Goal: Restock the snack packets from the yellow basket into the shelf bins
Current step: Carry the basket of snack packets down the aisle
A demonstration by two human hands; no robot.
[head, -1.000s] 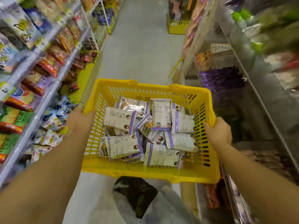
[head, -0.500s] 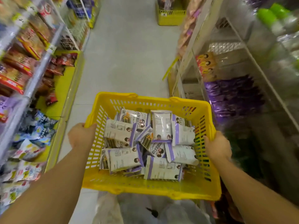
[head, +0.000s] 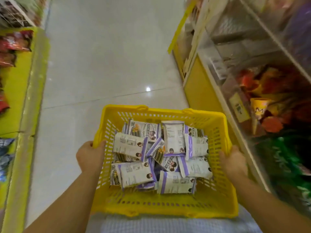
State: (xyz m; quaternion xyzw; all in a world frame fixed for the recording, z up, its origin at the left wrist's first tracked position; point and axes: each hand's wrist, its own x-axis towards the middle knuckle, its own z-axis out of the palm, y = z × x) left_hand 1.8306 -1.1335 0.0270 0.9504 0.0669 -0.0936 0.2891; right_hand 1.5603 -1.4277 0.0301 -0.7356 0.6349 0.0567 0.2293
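shelf bins (head: 262,91) at right blurred, contents unreadable | left hand (head: 90,155) grips left rim of yellow basket (head: 151,204), thumb over the edge | right hand (head: 234,163) grips right rim | snack packets (head: 161,155) heaped inside, white-purple

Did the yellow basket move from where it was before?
Yes, downward. The yellow basket was level with the purple packs on the right shelf; now it is beside that shelf's yellow base panel, nearer the floor.

Packets (head: 134,174) lie in the basket (head: 151,205), shelf bins (head: 249,105) just right of it.
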